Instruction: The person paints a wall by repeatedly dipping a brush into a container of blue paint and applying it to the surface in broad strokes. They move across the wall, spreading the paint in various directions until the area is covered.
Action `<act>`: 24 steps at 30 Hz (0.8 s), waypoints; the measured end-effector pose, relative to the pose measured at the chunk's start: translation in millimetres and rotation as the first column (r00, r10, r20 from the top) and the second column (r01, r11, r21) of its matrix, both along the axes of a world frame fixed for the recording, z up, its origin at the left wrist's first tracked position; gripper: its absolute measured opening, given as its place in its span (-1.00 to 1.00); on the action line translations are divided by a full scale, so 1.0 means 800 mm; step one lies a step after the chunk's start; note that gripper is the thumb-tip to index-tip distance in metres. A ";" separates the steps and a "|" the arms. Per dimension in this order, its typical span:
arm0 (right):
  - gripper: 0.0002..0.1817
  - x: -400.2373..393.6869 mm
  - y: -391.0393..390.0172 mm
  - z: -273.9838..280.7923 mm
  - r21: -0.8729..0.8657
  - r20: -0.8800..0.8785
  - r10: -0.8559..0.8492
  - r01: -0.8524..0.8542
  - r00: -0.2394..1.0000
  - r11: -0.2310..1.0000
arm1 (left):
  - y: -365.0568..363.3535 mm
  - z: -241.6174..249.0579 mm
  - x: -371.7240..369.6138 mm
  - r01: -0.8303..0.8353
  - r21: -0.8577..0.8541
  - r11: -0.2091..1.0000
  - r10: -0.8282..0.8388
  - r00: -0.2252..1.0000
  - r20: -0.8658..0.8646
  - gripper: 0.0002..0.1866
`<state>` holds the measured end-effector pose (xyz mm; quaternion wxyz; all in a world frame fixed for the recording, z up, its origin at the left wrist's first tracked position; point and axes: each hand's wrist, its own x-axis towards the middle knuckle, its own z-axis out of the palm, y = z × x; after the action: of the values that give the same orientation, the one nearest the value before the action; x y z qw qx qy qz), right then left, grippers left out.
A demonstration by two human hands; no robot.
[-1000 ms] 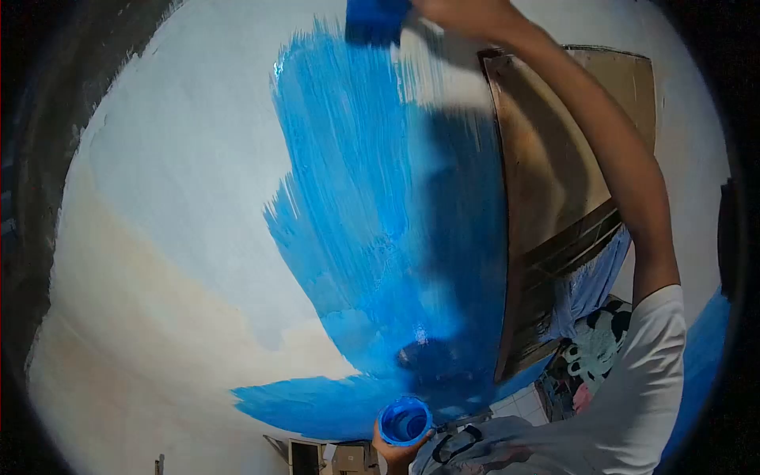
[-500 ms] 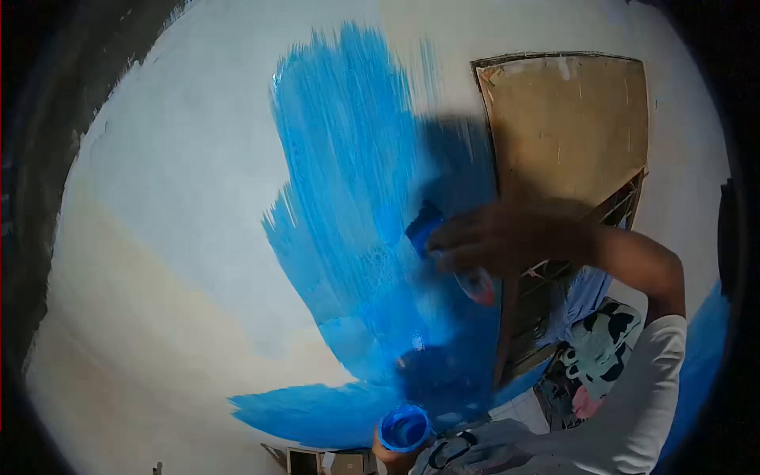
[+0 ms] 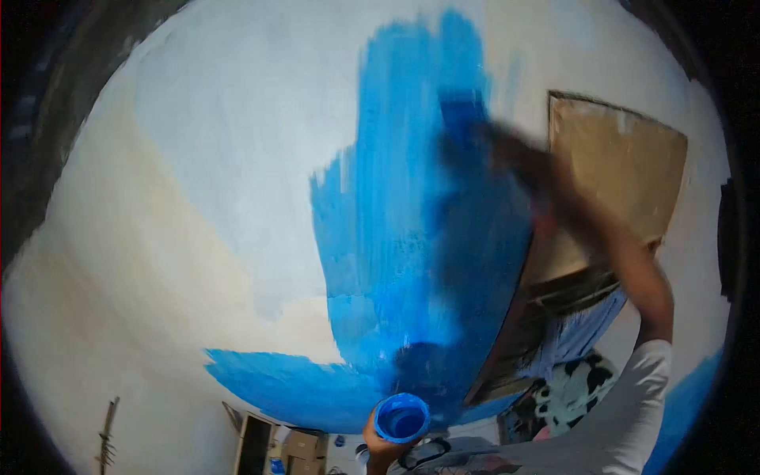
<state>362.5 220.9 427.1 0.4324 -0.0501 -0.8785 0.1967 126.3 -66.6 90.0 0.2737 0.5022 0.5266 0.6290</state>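
Note:
My right hand, smeared by motion, grips a wide paintbrush with dark blue bristles against the wall. The brush lies over the upper right of a wet blue painted patch, which shows long streaks and ragged edges. Low in the view, my left hand is wrapped round an open tub of blue paint, held upright close to my body. The tub's rim and inside are coated blue. Most of the left hand's fingers are hidden behind the tub.
Right of the paint is a window frame with a brown board in its upper part. Below it hang a pale blue cloth and a black-and-white patterned cloth. Cardboard boxes stand far below. Unpainted white wall spreads left.
My right hand and the brush have moved up the wall, from beside the window's lower half to near the top of the blue patch. The view has shifted; the left hand still holds the tub.

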 end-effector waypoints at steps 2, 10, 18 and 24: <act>-0.53 0.001 -0.054 -0.066 0.668 0.331 -0.196 -0.083 0.923 0.740 | 0.005 -0.001 -0.002 0.006 0.014 1.000 -0.006 1.000 -0.013 -0.20; -0.57 -0.065 -0.029 0.012 0.503 0.245 -0.099 -0.038 0.964 0.864 | 0.025 0.013 -0.015 0.008 0.015 1.000 -0.007 0.998 -0.066 -0.22; -0.71 -0.073 -0.059 0.219 0.602 -0.391 -0.239 0.443 0.889 0.664 | 0.033 0.026 -0.041 0.022 0.026 0.999 -0.018 0.991 -0.134 -0.24; -0.53 -0.109 -0.043 0.035 0.839 -0.002 -0.149 0.083 0.989 0.538 | 0.051 0.034 -0.078 0.092 0.068 0.994 -0.083 0.989 -0.124 -0.25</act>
<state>275.4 186.6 454.7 0.3852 0.0970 -0.8752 -0.2763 64.3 -25.7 117.2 0.2499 0.5717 0.4964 0.6035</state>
